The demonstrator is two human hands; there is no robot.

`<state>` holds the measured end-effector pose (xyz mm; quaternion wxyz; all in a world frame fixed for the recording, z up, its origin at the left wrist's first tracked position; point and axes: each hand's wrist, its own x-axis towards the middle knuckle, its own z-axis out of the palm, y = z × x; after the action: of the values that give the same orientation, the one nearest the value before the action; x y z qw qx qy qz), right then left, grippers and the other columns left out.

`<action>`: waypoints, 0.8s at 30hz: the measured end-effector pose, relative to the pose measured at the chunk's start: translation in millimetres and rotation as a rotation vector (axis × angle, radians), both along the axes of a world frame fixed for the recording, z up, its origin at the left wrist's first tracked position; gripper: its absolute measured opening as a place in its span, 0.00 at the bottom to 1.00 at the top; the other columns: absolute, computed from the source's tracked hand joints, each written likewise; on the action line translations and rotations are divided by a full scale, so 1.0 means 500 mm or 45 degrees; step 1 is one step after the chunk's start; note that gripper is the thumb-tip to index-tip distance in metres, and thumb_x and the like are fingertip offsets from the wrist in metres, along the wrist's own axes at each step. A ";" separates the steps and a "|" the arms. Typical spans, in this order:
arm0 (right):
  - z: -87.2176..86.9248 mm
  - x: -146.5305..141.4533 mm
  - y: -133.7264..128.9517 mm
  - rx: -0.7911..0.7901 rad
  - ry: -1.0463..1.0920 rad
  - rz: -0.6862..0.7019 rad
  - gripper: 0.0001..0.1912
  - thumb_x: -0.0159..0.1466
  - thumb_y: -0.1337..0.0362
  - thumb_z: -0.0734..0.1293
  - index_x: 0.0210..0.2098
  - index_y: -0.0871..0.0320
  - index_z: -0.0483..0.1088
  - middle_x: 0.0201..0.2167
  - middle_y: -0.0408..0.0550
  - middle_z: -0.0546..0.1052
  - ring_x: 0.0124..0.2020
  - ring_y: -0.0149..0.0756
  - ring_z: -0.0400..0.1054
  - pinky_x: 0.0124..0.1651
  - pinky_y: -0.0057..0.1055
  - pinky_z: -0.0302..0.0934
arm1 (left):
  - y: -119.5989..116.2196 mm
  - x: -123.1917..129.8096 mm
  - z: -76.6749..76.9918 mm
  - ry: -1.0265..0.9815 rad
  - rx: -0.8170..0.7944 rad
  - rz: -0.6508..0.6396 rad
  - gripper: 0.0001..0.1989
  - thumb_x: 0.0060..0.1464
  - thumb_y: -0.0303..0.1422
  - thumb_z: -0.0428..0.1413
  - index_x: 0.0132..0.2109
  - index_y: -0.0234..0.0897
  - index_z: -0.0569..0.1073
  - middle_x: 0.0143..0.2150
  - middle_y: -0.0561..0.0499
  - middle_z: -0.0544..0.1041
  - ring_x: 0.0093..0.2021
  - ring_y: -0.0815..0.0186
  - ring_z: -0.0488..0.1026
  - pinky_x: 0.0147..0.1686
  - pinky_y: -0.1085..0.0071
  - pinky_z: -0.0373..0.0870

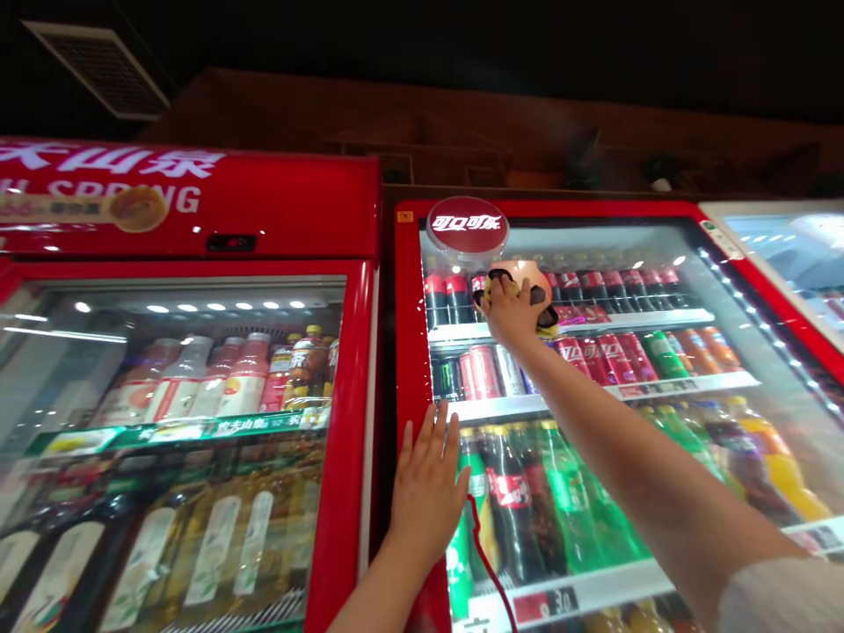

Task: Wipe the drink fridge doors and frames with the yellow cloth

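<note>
High on the glass door (pixel 633 233) of a red-framed drinks fridge, my right hand (pixel 512 312) presses a crumpled patterned cloth (pixel 544 318) in yellow, black and peach against the pane. Its fingers are spread over the cloth, and part of the cloth is hidden beneath them. My left hand (pixel 427 479) lies flat at the left edge of the same door, over the red frame (pixel 410 352) and the glass border, fingers up and holding nothing. A round dark-red sign (pixel 468 226) with white lettering sits above my right hand. A red cord (pixel 484 549) hangs below my left hand.
Behind the glass stand shelves of cola bottles (pixel 613 288), cans (pixel 616 356) and large green bottles (pixel 567 479). A second red fridge (pixel 360 352) stands at left across a narrow dark gap, with juice bottles (pixel 243 374) inside. Another cooler (pixel 791 237) adjoins at right.
</note>
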<state>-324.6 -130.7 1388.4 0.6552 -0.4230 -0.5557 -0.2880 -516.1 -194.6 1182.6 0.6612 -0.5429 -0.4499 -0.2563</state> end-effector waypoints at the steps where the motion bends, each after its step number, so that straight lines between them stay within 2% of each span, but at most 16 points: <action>1: -0.024 -0.012 -0.001 -0.028 0.002 -0.010 0.31 0.75 0.55 0.53 0.74 0.59 0.55 0.75 0.61 0.54 0.75 0.68 0.44 0.64 0.78 0.47 | 0.000 0.001 0.000 0.003 0.002 -0.003 0.34 0.66 0.32 0.50 0.75 0.33 0.53 0.78 0.43 0.51 0.77 0.53 0.49 0.70 0.48 0.61; 3: -0.057 -0.049 -0.012 -0.034 -0.140 0.002 0.31 0.73 0.60 0.54 0.75 0.57 0.53 0.76 0.60 0.54 0.74 0.66 0.46 0.63 0.80 0.49 | 0.002 0.007 0.008 0.012 0.002 -0.006 0.33 0.66 0.32 0.49 0.75 0.33 0.54 0.78 0.43 0.52 0.77 0.53 0.48 0.71 0.48 0.59; 5: -0.055 -0.081 -0.024 0.031 -0.357 0.042 0.31 0.73 0.62 0.53 0.75 0.49 0.52 0.76 0.52 0.53 0.75 0.60 0.46 0.65 0.77 0.48 | 0.009 0.017 0.022 0.022 -0.002 -0.014 0.32 0.66 0.32 0.49 0.74 0.33 0.55 0.77 0.43 0.53 0.78 0.53 0.48 0.72 0.47 0.57; 8: 0.004 -0.069 -0.028 0.105 -0.519 0.080 0.30 0.74 0.61 0.51 0.74 0.40 0.52 0.77 0.42 0.54 0.76 0.53 0.45 0.66 0.74 0.49 | 0.023 0.035 0.045 0.022 -0.011 -0.036 0.33 0.66 0.32 0.49 0.75 0.34 0.55 0.77 0.43 0.54 0.78 0.54 0.46 0.73 0.47 0.54; 10: 0.041 -0.024 -0.018 0.083 -0.455 0.070 0.29 0.74 0.60 0.51 0.74 0.42 0.52 0.76 0.44 0.54 0.76 0.51 0.46 0.67 0.72 0.49 | 0.031 0.045 0.051 0.020 -0.021 -0.054 0.33 0.67 0.33 0.48 0.75 0.35 0.53 0.77 0.44 0.55 0.78 0.55 0.45 0.74 0.48 0.52; 11: 0.047 0.002 -0.011 0.044 -0.363 0.055 0.29 0.74 0.60 0.51 0.74 0.45 0.52 0.76 0.47 0.54 0.76 0.52 0.46 0.67 0.72 0.50 | 0.033 0.048 0.050 0.017 -0.027 -0.059 0.33 0.67 0.34 0.48 0.76 0.35 0.53 0.77 0.44 0.55 0.78 0.56 0.44 0.74 0.48 0.52; 13: 0.030 0.040 0.005 -0.075 -0.126 0.012 0.30 0.74 0.60 0.51 0.75 0.52 0.51 0.76 0.54 0.54 0.75 0.56 0.47 0.66 0.71 0.51 | 0.036 0.054 0.042 0.003 -0.041 -0.059 0.33 0.67 0.34 0.48 0.76 0.35 0.53 0.77 0.44 0.54 0.78 0.55 0.45 0.73 0.47 0.53; 15: -0.016 0.048 0.016 -0.153 -0.013 -0.035 0.31 0.74 0.60 0.51 0.75 0.56 0.50 0.76 0.58 0.54 0.75 0.61 0.45 0.65 0.72 0.52 | 0.040 0.061 0.030 -0.016 -0.056 -0.052 0.33 0.67 0.34 0.48 0.75 0.35 0.53 0.77 0.44 0.53 0.78 0.53 0.45 0.73 0.45 0.54; 17: -0.063 0.030 0.020 -0.124 -0.119 -0.057 0.31 0.75 0.61 0.49 0.76 0.54 0.50 0.77 0.56 0.53 0.76 0.60 0.43 0.66 0.71 0.51 | 0.045 0.072 0.020 -0.025 -0.077 -0.048 0.32 0.67 0.34 0.47 0.75 0.34 0.54 0.78 0.44 0.51 0.78 0.53 0.46 0.73 0.44 0.52; 19: -0.082 0.013 0.021 -0.021 -0.309 -0.050 0.30 0.75 0.62 0.48 0.75 0.48 0.50 0.77 0.50 0.52 0.77 0.55 0.41 0.69 0.69 0.48 | 0.054 0.087 0.016 -0.044 -0.089 -0.057 0.32 0.67 0.34 0.46 0.75 0.31 0.53 0.78 0.42 0.51 0.78 0.53 0.45 0.74 0.44 0.48; 21: -0.065 0.023 0.027 0.063 -0.436 -0.040 0.30 0.75 0.60 0.48 0.75 0.43 0.50 0.77 0.44 0.53 0.77 0.50 0.41 0.70 0.67 0.46 | 0.064 0.104 0.016 -0.064 -0.090 -0.076 0.33 0.68 0.34 0.45 0.76 0.30 0.51 0.78 0.42 0.51 0.78 0.54 0.43 0.75 0.44 0.45; 24: -0.010 0.105 0.049 0.032 -0.419 -0.053 0.29 0.75 0.59 0.49 0.75 0.43 0.50 0.77 0.44 0.54 0.78 0.47 0.41 0.70 0.66 0.47 | 0.075 0.125 0.017 -0.044 -0.070 -0.092 0.34 0.68 0.34 0.45 0.77 0.32 0.47 0.78 0.43 0.51 0.79 0.55 0.41 0.76 0.44 0.43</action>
<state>-272.3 -106.0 1383.4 0.5545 -0.3733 -0.6429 -0.3740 -453.5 -157.3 1191.1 0.6284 -0.5722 -0.4483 -0.2770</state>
